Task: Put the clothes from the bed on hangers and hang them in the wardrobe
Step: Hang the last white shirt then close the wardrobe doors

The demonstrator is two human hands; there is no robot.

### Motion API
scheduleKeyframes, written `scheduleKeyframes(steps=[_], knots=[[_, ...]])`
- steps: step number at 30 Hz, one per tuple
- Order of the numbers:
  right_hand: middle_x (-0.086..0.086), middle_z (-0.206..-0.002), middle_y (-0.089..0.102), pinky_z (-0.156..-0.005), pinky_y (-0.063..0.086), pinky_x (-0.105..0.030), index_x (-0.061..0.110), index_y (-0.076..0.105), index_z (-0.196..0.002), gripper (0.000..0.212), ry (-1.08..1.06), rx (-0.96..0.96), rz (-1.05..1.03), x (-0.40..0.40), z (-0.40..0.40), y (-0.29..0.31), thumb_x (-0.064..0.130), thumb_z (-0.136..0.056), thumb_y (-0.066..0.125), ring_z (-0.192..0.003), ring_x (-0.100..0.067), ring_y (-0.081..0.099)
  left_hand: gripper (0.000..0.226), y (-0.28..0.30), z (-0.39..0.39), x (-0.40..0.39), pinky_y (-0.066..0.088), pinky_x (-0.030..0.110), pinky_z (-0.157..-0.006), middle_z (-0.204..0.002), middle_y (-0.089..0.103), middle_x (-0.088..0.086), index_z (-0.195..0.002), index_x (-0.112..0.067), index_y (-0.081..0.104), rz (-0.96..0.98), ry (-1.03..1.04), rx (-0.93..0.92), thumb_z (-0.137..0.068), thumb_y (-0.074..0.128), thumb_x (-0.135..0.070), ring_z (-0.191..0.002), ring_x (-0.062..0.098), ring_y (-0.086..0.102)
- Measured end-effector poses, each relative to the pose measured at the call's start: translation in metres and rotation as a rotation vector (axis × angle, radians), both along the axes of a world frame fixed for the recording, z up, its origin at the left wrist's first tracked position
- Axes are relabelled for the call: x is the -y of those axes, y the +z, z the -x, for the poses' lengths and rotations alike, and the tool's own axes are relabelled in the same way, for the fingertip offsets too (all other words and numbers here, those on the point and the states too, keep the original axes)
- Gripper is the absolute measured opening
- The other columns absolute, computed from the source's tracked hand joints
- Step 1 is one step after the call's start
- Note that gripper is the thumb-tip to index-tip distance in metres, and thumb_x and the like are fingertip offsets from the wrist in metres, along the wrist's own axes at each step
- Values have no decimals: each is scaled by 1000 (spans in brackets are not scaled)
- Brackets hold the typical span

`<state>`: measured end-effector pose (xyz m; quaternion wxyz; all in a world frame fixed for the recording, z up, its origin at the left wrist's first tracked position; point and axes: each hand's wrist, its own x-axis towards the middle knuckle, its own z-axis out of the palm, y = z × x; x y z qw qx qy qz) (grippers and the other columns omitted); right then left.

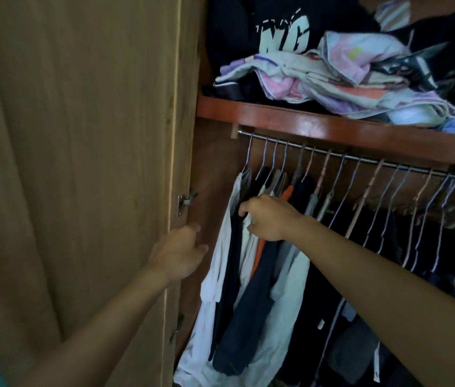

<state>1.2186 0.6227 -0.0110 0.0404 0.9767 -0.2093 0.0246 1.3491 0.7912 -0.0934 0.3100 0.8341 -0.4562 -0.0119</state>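
we have a bunch of hung clothes (251,263) at the left end of the wardrobe rail (360,159) — white, navy, orange and grey pieces pressed close together on wire hangers. our right hand (266,217) is in among them near their shoulders, fingers curled into the cloth; it looks like a pinch on a dark garment, though we can't tell exactly which piece it holds. our left hand (180,252) reaches toward the edge of the wardrobe door (81,163), fingers loosely spread and gripping nothing. further right on the rail hang many empty hangers (405,208), with dark clothes below them. above, the shelf (318,122) carries a heap of folded pastel cloth (332,79) and dark garments. the bed is out of view, so we can't say what remains there. we judge the task well under way — several pieces are up, and the spare hangers suggest more may come.
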Motion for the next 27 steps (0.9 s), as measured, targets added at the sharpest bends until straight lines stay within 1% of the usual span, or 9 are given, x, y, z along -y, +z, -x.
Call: scheduleKeyframes(steps=[2,5,9,11,15,19,22,25,27], knots=[[-7,-122,60,-82,49,-37,19,55,-136,47,22,12,9,-9,8,5,15,-90,65,-111,-28,59,43,2,12,-15,47,28,-71,-83,58,-11,-134,-20,51,-15,40,17,-95,56,-39,-90,17,66],[-8,-132,58,-92,51,-46,20,56,-135,46,59,-5,15,-23,20,12,15,-90,65,-116,-28,57,39,8,32,-34,41,28,-60,-70,53,-13,-121,-11,60,27,112,-7,-95,58,-40,-71,15,59],[-7,-133,58,-98,48,-52,24,56,-133,42,123,-28,15,-49,33,19,18,-93,65,-118,-29,57,41,10,60,-62,46,26,-77,-107,68,-1,-128,-12,59,153,67,-277,-93,63,-33,-99,16,63],[-7,-136,55,-97,49,-48,23,56,-133,41,178,-31,-5,-67,37,22,23,-93,66,-121,-28,55,37,7,74,-78,50,30,-85,-107,69,-4,-125,-17,60,190,51,-335,-91,65,-32,-100,14,64],[-7,-136,55,-96,49,-46,24,57,-134,42,307,-21,-1,-112,38,29,22,-93,65,-122,-28,55,42,4,95,-109,47,22,-78,-95,59,-22,-129,-21,56,367,167,-296,-89,68,-24,-95,10,64],[0,-127,57,-88,50,-40,29,57,-132,41,426,24,5,-156,32,39,24,-92,65,-115,-22,56,41,9,101,-146,49,28,-83,-98,64,-7,-128,-15,58,479,267,-227,-89,69,-20,-96,15,64],[12,-108,56,-71,43,-30,33,57,-129,40,535,134,-44,-193,24,52,28,-91,68,-102,-13,54,35,11,104,-180,52,32,-80,-95,65,-12,-122,-21,59,551,333,-144,-89,68,-20,-88,4,62],[6,-133,55,-88,50,-41,33,55,-130,43,681,210,4,-238,14,64,25,-90,68,-120,-17,52,30,10,102,-213,53,39,-78,-92,62,-12,-112,-24,59,772,452,-48,-86,67,-11,-80,4,58],[3,-133,58,-95,48,-41,26,55,-133,50,852,295,104,-272,5,70,19,-86,70,-123,-18,50,35,11,95,-228,50,42,-81,-102,58,-6,-115,-21,53,884,529,43,-85,66,-10,-89,12,56]])
